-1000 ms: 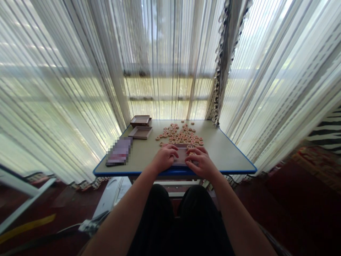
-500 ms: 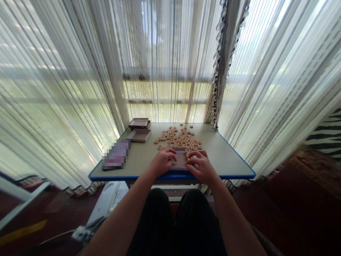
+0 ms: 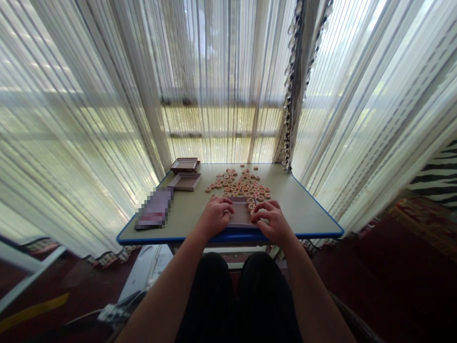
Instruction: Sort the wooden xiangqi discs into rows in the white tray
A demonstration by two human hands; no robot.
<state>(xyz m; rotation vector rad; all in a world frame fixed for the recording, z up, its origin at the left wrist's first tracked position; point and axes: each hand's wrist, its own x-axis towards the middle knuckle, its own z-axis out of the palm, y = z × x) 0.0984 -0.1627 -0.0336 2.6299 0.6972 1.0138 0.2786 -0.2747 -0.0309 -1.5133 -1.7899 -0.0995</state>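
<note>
A shallow open box [image 3: 240,219] lies at the near edge of the table, in front of my knees. My left hand [image 3: 216,216] rests at its left side, fingers bent over the rim and gripping it. Inside, along the right wall, stands a row of round wooden Chinese chess pieces [image 3: 251,201]. My right hand [image 3: 270,218] is at that side, its fingertips curled onto the nearest piece of the row, which they partly hide. Just beyond the box, many loose Chinese chess pieces [image 3: 246,182] are scattered over the table.
Another shallow tray [image 3: 185,181] and a stacked box part [image 3: 184,164] sit at the back left of the blue-edged table [image 3: 307,209]. A blurred purple flat item [image 3: 154,209] lies at the left edge. Sheer curtains [image 3: 221,71] hang behind the table.
My right fingers have drawn slightly back and to the right, so more of the row in the box shows. My left hand still rests at the box's left side.
</note>
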